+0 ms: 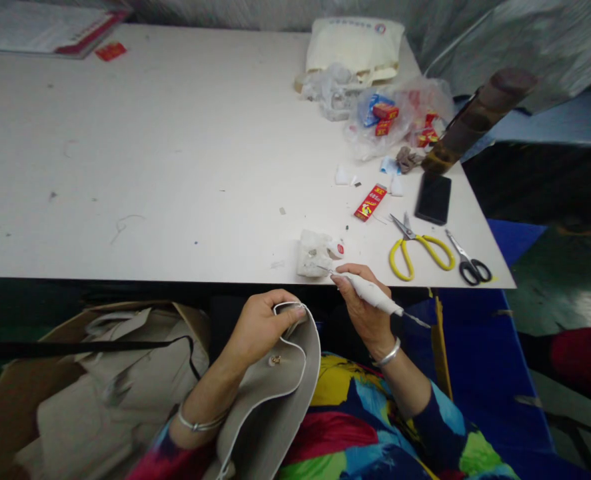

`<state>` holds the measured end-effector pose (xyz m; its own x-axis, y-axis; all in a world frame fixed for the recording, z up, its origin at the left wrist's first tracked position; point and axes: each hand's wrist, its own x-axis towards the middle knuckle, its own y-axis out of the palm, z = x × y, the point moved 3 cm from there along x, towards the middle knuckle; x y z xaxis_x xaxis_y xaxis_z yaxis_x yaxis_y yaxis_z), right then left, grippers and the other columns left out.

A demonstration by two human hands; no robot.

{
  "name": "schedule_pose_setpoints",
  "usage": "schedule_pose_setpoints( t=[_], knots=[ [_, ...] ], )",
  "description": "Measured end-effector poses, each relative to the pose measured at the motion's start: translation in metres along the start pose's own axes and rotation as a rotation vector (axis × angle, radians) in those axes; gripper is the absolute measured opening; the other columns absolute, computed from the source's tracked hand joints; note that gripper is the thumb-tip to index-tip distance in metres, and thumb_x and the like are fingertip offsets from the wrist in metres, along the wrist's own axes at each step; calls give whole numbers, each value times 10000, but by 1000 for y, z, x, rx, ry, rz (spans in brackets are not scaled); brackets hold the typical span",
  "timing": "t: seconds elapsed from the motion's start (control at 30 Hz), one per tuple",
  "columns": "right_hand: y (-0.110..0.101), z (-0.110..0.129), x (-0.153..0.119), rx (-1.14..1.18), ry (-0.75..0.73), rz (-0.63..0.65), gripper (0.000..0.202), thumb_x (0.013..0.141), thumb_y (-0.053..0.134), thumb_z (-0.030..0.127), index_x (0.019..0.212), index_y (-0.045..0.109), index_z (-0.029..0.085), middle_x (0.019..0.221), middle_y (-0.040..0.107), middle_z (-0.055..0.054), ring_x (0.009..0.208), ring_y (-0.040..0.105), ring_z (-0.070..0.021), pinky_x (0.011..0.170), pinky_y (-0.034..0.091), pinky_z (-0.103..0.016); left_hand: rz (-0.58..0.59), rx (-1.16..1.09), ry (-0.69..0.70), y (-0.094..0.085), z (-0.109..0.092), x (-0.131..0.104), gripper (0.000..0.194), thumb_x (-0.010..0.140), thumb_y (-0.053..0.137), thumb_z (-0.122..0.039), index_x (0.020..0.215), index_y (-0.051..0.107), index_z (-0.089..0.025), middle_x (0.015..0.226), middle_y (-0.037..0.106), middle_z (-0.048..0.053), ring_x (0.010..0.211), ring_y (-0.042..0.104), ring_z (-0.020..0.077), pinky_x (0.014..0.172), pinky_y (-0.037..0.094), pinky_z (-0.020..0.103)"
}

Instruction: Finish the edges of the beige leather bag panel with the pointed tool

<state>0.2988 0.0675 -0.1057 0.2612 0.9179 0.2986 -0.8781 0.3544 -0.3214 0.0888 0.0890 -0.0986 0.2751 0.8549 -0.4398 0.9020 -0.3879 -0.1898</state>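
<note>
My left hand (260, 328) pinches the top edge of a beige leather bag (288, 393) that hangs open over my lap. A small gold-coloured fitting (275, 360) shows on the bag's panel. My right hand (368, 320) is closed around an awl (372, 293) with a white-wrapped handle. Its thin metal tip points left, at a whitish lump in crumpled wrapping (312, 253) near the table's front edge; whether it touches the lump I cannot tell. A second metal rod sticks out from the handle's other end.
Yellow-handled scissors (418, 247), small black-handled scissors (468, 260), a phone (433, 198) and a red box (370, 203) lie to the right on the table (150, 147). Behind them stand a dark bottle (480, 120) and plastic bags (370, 130). A carton (60, 340) of beige pieces is at left.
</note>
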Motion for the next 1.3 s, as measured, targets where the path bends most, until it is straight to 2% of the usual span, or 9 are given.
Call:
schedule_pose_setpoints(
  t=[0.5,0.73,0.93,1.1,1.3],
  knots=[
    [6,-2,3,20,43,30,156,981,722,370,1013,720,217,888,736,-11,799,689,-178,835,554,-321,17,16,6,-5,1,1,214,731,792,-386,793,765,-184,758,733,9,725,631,180,708,466,283],
    [0,-4,0,127,143,-14,238,979,701,449,970,709,211,815,718,-12,734,671,-182,723,544,-317,41,54,27,-3,-2,-3,167,751,775,-351,797,776,-191,753,738,12,722,639,188,713,472,289],
    [9,-1,-11,436,279,255,301,958,721,482,867,704,196,664,678,4,603,630,-155,597,510,-277,83,73,31,-1,-1,-4,181,773,763,-362,806,775,-185,763,740,19,728,639,188,692,457,284],
    [12,-3,-17,465,311,299,285,951,734,461,862,707,192,659,670,7,604,616,-148,595,490,-267,104,78,52,1,1,-4,176,775,766,-355,825,779,-187,788,752,17,754,654,191,713,464,285],
    [10,-5,-19,380,312,341,297,965,710,475,887,701,189,661,660,8,601,588,-150,599,462,-278,111,87,59,3,2,-6,170,782,759,-353,825,784,-191,795,763,24,763,667,204,712,467,292]
  ],
)
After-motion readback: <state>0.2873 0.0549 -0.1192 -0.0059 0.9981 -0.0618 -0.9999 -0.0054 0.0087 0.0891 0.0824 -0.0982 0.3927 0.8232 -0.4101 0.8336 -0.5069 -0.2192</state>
